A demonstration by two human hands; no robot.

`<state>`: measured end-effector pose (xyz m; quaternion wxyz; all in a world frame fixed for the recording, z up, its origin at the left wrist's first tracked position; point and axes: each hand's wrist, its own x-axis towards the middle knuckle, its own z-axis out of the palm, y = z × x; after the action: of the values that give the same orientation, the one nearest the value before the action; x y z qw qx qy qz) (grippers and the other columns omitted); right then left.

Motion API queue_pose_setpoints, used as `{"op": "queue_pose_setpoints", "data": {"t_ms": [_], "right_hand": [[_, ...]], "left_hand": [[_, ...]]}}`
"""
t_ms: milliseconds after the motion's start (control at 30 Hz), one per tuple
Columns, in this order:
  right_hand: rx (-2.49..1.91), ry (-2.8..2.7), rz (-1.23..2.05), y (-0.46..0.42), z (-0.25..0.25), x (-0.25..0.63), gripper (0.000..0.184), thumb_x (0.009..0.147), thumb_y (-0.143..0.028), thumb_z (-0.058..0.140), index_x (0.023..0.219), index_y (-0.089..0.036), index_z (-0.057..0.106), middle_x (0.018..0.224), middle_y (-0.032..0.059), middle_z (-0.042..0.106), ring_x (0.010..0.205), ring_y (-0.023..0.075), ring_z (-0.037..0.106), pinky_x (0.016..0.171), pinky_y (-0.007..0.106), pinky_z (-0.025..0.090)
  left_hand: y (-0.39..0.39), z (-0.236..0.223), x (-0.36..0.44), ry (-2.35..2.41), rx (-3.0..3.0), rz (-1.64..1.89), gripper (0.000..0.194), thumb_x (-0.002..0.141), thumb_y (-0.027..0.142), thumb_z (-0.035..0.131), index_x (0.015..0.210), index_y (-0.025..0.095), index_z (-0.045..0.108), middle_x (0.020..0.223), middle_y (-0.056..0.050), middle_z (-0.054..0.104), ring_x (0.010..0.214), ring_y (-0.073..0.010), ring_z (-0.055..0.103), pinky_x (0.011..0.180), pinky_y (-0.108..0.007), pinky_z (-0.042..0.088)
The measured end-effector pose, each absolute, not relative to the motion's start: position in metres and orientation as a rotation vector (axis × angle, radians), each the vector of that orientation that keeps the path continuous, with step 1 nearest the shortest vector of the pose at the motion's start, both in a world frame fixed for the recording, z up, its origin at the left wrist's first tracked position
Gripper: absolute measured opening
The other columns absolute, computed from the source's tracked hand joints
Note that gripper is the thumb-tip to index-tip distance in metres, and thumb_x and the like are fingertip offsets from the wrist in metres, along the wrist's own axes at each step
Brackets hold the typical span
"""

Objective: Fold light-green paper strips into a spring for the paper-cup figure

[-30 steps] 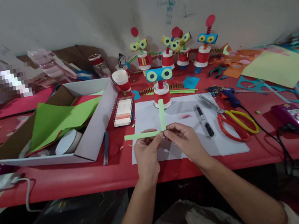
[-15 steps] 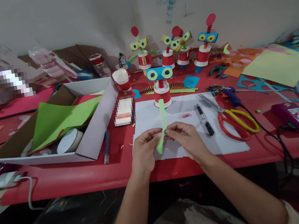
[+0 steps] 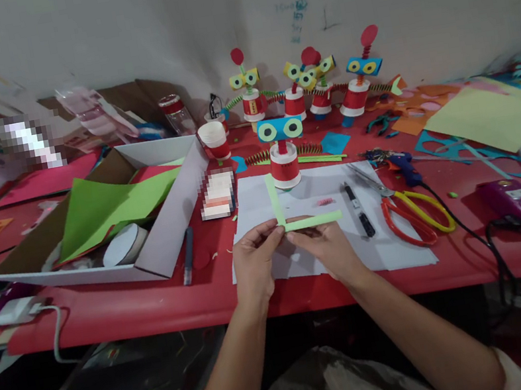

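Two pale green paper strips (image 3: 315, 219) meet at a corner between my hands, one pointing away from me and the other lying out to the right. My left hand (image 3: 256, 259) pinches that corner between thumb and fingers. My right hand (image 3: 326, 247) is closed on the strip just right of the corner, thumb in front. Both hands are above white paper sheets (image 3: 352, 259). Beyond them stands a red paper-cup figure (image 3: 284, 167) with a blue head, round eyes and folded-spring arms.
Scissors (image 3: 415, 215), a black pen (image 3: 358, 210) and a glue gun (image 3: 403, 168) lie to the right. On the left are a white box (image 3: 169, 204) holding coloured paper, a phone (image 3: 218, 192) and a marker (image 3: 188, 256). Several finished figures (image 3: 295, 103) line the wall.
The strip end that hung down toward me now points right, making an L with the other strip. My right hand has shifted slightly along with it; the view has moved a little.
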<state>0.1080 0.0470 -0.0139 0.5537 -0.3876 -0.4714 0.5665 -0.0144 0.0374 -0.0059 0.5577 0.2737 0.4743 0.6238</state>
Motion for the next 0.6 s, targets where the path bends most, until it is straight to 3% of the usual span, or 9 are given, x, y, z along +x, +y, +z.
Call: {"op": "queue_pose_setpoints", "data": {"t_ms": [167,300,600], "right_hand": [[-1.039,-1.04,1.334,0.0484,-0.013,0.109,0.015,0.074,-0.033,0.072,0.079,-0.019,0.076,0.071,0.0021,0.074,0.065,0.0168,0.063,0.063,0.029,0.049],[-1.021,-1.05,1.354,0.048,-0.0127,0.1097,0.015,0.072,-0.033,0.073,0.077,-0.019,0.076,0.07,0.0013,0.073,0.068,0.0174,0.064,0.067,0.03,0.049],[-1.061,-1.054,1.389,0.0482,-0.0098,0.1098,0.019,0.069,-0.037,0.075,0.072,-0.018,0.077,0.063,0.0033,0.072,0.061,0.017,0.062,0.06,0.029,0.049]], "left_hand": [[0.0363,-0.003,-0.0085,1.047,0.619,1.43,0.023,0.06,0.023,0.082,0.082,0.016,0.077,0.078,-0.004,0.075,0.069,-0.0117,0.065,0.071,-0.025,0.052],[0.0367,-0.0008,-0.0098,1.067,0.634,1.409,0.019,0.06,0.024,0.082,0.076,0.016,0.076,0.073,-0.003,0.073,0.066,-0.011,0.064,0.068,-0.023,0.05],[0.0364,-0.0029,-0.0092,1.069,0.606,1.481,0.02,0.056,0.025,0.083,0.066,0.016,0.069,0.058,0.003,0.062,0.055,-0.0084,0.055,0.058,-0.022,0.045]]}}
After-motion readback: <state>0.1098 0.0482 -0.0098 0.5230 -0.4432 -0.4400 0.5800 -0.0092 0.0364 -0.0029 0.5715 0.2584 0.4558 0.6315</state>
